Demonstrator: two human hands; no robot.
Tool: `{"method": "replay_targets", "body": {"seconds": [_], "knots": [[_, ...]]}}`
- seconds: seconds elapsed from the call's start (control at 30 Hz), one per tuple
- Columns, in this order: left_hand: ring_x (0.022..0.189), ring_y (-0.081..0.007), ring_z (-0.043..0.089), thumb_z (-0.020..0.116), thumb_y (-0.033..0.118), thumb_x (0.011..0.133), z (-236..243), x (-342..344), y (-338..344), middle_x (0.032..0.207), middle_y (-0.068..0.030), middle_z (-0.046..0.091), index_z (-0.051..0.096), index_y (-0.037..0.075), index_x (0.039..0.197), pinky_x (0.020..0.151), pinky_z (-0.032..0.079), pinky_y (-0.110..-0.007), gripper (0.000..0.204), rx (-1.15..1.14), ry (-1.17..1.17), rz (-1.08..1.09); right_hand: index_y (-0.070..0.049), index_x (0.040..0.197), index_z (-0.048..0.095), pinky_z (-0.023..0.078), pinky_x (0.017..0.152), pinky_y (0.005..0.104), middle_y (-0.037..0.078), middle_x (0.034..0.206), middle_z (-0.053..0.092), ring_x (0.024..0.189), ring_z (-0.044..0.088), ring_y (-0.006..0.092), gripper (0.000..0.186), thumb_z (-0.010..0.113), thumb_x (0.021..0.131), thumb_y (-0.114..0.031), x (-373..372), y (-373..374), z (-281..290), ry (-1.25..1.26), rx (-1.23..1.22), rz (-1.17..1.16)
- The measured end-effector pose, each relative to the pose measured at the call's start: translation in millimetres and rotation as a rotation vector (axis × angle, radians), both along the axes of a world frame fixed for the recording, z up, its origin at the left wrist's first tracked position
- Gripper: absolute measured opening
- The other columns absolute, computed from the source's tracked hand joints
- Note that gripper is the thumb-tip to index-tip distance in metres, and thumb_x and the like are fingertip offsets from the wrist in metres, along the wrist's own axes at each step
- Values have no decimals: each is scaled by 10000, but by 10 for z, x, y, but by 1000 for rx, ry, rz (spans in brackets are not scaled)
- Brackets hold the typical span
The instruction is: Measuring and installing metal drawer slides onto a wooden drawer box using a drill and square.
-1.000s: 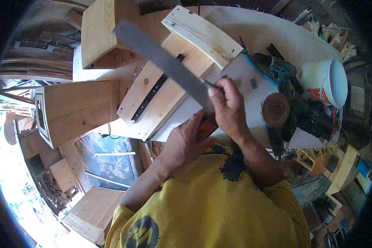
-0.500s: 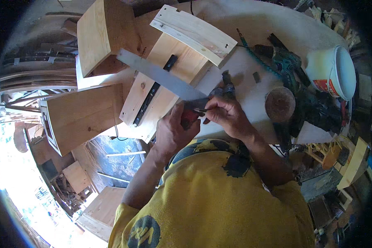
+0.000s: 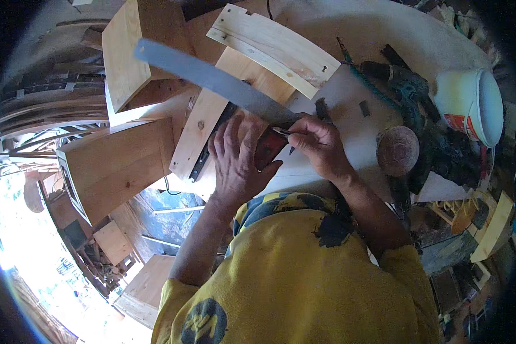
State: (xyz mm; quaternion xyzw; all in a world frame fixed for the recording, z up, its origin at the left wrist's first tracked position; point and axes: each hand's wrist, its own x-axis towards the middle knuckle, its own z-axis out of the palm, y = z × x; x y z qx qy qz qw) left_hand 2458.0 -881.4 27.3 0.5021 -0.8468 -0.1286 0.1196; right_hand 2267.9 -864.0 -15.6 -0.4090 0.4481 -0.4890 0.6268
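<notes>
A try square with a long grey metal blade [image 3: 212,80] and a red stock [image 3: 270,146] lies slanted across a pale wooden piece [image 3: 200,123]. A black slide rail [image 3: 207,150] runs along that wood. My left hand [image 3: 235,157] lies flat with its fingers spread over the wood and rail, its thumb beside the red stock. Pinched in my right hand [image 3: 321,146] is a thin pencil [image 3: 280,132], near the corner where blade and stock meet. My fingers hide part of the pencil and of the square's corner.
A drilled wooden panel [image 3: 272,49] joins the piece's far end. Two wooden boxes [image 3: 123,57] [image 3: 120,163] stand left. On the right are a green-black power drill [image 3: 407,86], a tool with a round brownish disc [image 3: 397,151] and a white bucket [image 3: 461,100].
My left hand has let go of the square's stock and spread flat on the wood. The blade has swung and shifted toward the far left. My right hand still pinches the pencil.
</notes>
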Motion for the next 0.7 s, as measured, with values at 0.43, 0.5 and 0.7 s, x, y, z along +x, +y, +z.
{"method": "replay_targets", "body": {"seconds": [0.43, 0.5, 0.7], "knots": [[1358, -427, 265, 766, 333, 593, -84, 60, -179, 1466, -248, 270, 472, 237, 1349, 1067, 136, -632, 817, 24, -4, -133, -14, 908, 606, 436, 695, 224, -13, 805, 589, 762, 508, 51, 146, 625, 890, -158, 26, -17, -17, -106, 66, 10], [1358, -421, 275, 763, 322, 591, -93, 53, -179, 1461, -245, 285, 478, 238, 1345, 1068, 135, -631, 810, 18, -4, -126, -14, 915, 607, 437, 709, 226, -10, 814, 589, 772, 511, 54, 147, 628, 889, -157, 17, -14, -6, -106, 103, 45], [1363, -403, 276, 757, 312, 589, -98, 46, -172, 1468, -228, 291, 482, 246, 1343, 1075, 132, -621, 806, 10, 8, -117, -22, 916, 607, 436, 698, 225, -24, 801, 576, 764, 508, 49, 139, 635, 884, -154, 15, -15, -6, -102, 90, 13]]}}
